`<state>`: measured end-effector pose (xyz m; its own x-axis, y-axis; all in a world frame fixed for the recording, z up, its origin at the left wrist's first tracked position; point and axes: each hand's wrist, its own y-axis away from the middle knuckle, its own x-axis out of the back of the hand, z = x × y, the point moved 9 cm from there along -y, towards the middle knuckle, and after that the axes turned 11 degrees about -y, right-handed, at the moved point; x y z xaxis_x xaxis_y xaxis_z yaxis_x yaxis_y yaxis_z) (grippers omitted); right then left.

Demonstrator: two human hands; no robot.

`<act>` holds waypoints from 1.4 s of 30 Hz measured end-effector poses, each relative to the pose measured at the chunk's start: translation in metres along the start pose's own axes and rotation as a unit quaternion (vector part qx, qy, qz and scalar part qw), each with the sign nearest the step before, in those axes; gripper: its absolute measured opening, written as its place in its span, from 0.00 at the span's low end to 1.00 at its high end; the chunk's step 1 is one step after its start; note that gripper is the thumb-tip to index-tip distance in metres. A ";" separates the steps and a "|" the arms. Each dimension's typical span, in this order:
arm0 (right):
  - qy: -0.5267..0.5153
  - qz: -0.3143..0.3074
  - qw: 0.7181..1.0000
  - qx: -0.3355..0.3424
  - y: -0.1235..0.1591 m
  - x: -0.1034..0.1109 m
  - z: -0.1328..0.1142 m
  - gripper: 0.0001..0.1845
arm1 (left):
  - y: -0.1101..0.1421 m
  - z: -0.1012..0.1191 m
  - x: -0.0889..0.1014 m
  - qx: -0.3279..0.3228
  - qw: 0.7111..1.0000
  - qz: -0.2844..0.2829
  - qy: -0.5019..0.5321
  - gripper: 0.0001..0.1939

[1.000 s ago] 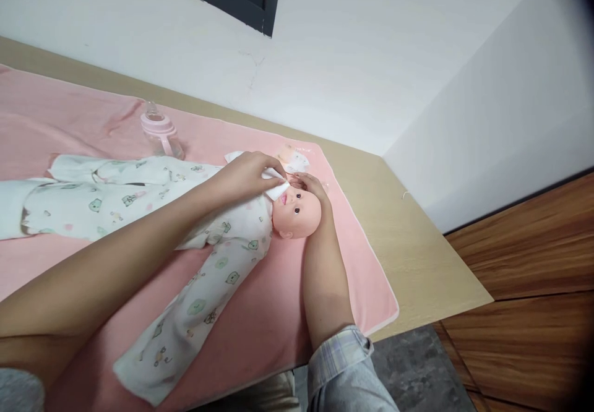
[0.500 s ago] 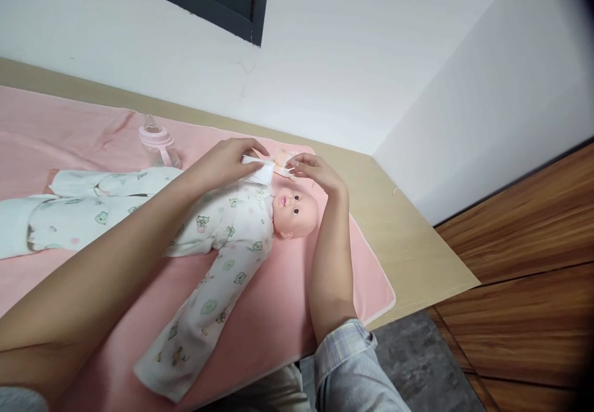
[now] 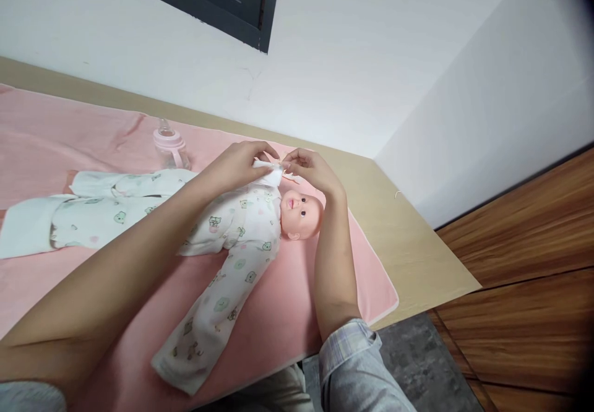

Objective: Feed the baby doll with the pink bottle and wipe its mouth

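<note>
A baby doll [image 3: 301,214] in a white printed sleepsuit [image 3: 223,232] lies on a pink blanket [image 3: 288,313], head to the right. Above its chest, my left hand [image 3: 241,164] pinches a small folded white wipe [image 3: 270,175]. My right hand [image 3: 313,169] meets it from the right, fingertips pinched on the wipe's edge just above the doll's face. Both hands hover close together, clear of the doll's head.
A pink baby bottle [image 3: 171,147] stands on the blanket behind the doll. The blanket covers a light wooden table [image 3: 417,257] set in a white wall corner. A dark window frame [image 3: 232,4] is above. Wooden floor and a grey mat lie to the right.
My left hand lifted the wipe off the doll's mouth and up above its chest. My right hand left the doll's head and came over to pinch the wipe.
</note>
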<state>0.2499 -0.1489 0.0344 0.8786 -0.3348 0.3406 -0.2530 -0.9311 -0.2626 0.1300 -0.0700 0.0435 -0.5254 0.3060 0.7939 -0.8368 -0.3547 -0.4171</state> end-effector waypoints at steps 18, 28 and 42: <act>-0.153 0.289 0.944 -0.046 0.016 0.095 0.101 0.11 | 0.005 -0.010 0.003 0.034 0.998 -0.050 -0.022 0.20; -0.182 0.300 0.934 -0.066 0.005 0.089 0.149 0.15 | 0.005 -0.010 -0.005 0.040 0.995 -0.078 -0.054 0.20; -0.243 0.227 0.938 -0.097 -0.001 0.077 0.183 0.30 | 0.006 -0.015 -0.013 0.044 0.989 -0.106 -0.090 0.22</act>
<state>0.3922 -0.1472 -0.1045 0.7317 -0.6414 -0.2306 -0.6730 -0.7335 -0.0952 0.1300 -0.0628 0.0238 -0.2977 0.2229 0.9283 -0.9041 -0.3780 -0.1991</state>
